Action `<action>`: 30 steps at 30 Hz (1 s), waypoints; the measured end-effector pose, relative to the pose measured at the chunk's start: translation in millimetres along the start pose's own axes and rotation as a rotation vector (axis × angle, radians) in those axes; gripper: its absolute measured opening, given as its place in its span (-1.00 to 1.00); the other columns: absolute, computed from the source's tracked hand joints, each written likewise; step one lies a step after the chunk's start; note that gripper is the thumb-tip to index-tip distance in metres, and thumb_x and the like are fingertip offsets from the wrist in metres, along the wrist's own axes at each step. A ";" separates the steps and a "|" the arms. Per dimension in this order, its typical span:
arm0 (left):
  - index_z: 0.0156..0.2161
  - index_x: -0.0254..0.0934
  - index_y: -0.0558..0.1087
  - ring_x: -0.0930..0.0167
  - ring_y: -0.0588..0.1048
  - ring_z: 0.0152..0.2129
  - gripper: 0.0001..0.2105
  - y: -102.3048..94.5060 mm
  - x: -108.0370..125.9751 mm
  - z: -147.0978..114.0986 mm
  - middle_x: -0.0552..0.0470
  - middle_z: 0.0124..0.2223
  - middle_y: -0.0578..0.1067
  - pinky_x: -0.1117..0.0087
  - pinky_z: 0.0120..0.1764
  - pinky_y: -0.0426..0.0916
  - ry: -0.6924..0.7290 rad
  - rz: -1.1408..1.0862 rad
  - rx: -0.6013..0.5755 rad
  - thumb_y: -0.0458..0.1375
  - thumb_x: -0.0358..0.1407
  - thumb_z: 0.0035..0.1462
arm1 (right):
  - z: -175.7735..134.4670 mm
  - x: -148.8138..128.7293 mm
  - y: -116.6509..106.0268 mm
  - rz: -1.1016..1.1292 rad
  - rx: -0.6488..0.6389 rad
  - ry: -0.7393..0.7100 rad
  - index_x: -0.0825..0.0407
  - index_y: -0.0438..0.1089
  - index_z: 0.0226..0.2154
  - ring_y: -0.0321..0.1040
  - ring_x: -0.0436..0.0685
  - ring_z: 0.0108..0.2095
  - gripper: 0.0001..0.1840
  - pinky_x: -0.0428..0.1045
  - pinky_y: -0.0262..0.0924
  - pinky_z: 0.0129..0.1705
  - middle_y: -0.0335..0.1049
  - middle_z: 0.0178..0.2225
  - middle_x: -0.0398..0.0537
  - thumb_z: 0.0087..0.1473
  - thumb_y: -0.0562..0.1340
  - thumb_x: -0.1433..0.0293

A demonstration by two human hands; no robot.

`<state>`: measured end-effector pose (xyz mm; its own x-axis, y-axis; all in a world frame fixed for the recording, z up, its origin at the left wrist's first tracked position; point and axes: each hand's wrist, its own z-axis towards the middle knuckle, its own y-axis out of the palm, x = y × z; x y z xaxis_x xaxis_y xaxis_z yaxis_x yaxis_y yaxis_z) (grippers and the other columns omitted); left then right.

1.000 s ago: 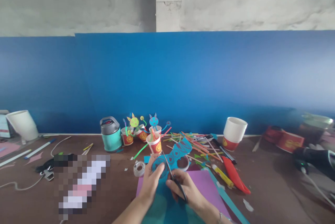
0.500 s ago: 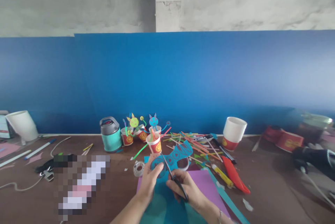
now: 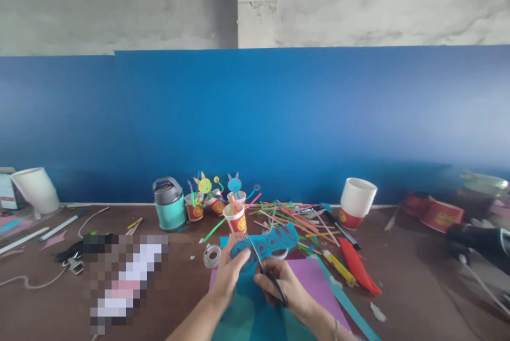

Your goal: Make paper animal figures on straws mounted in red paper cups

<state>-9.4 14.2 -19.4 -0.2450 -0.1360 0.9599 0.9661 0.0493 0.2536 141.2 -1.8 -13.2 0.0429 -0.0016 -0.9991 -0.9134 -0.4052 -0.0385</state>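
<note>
Blue panelling (image 3: 255, 112) backs a brown table (image 3: 183, 293). At eight o'clock in view stands a teal flask (image 3: 170, 214); at six, the left hand (image 3: 228, 273) pinches blue paper (image 3: 274, 244) bearing drawn circles, the right hand (image 3: 286, 287) grips black-handled scissors (image 3: 273, 281) across it; at four, stacked paper cups (image 3: 357, 200).
</note>
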 end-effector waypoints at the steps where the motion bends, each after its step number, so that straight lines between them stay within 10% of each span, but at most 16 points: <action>1: -0.16 -0.26 0.50 0.21 0.46 -0.11 -0.66 -0.9 -0.2 0.7 -0.05 -0.11 0.54 0.29 -0.04 0.33 -0.003 0.002 0.000 0.25 -0.23 -0.12 | -0.3 -0.8 -0.1 -0.003 0.001 0.006 0.06 0.25 -0.51 0.03 -0.12 -0.76 -0.46 -0.18 -0.09 -0.72 0.13 -0.79 -0.33 -0.20 0.31 -0.07; 30: -0.13 -0.29 0.45 0.34 0.51 -0.43 -0.63 1.0 3.7 -3.3 0.04 -0.39 0.57 0.34 -0.28 0.40 -0.146 -0.119 -0.154 0.29 -0.19 -0.09 | 0.0 1.1 -1.2 -0.025 0.031 -0.015 0.09 0.28 -0.54 0.03 -0.11 -0.74 -0.40 -0.15 -0.09 -0.69 0.17 -0.76 -0.27 -0.23 0.30 -0.15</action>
<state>-9.0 10.4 -16.1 -0.3563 0.0128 0.9343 0.9280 -0.1118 0.3554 142.4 -1.3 -14.2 0.0602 0.0226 -0.9979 -0.9242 -0.3764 -0.0643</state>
